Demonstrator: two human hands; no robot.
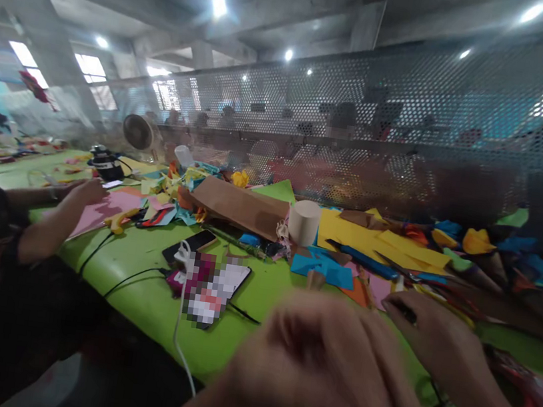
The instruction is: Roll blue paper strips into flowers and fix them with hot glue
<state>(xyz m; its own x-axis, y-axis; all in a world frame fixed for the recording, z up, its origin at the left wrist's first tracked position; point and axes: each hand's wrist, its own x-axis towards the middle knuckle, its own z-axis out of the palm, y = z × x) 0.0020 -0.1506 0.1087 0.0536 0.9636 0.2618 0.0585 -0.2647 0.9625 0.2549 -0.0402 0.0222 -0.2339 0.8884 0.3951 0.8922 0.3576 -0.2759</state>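
Note:
My left hand is large and smeared by motion in the lower middle, raised above the green table. Its fingers look bent, but the blur hides whether anything is in them. To its right, my right hand is at the near side of the coloured scraps, thumb and fingertips drawn together. What they hold, if anything, is too small to make out. Close by are a pink paper piece, blue paper and a blue-handled tool. A white roll stands behind my left hand.
A pixelated phone, a dark phone and a white cable lie on the green table. Brown material and yellow sheets lie behind. A co-worker's arm is at left. A perforated metal screen backs the table.

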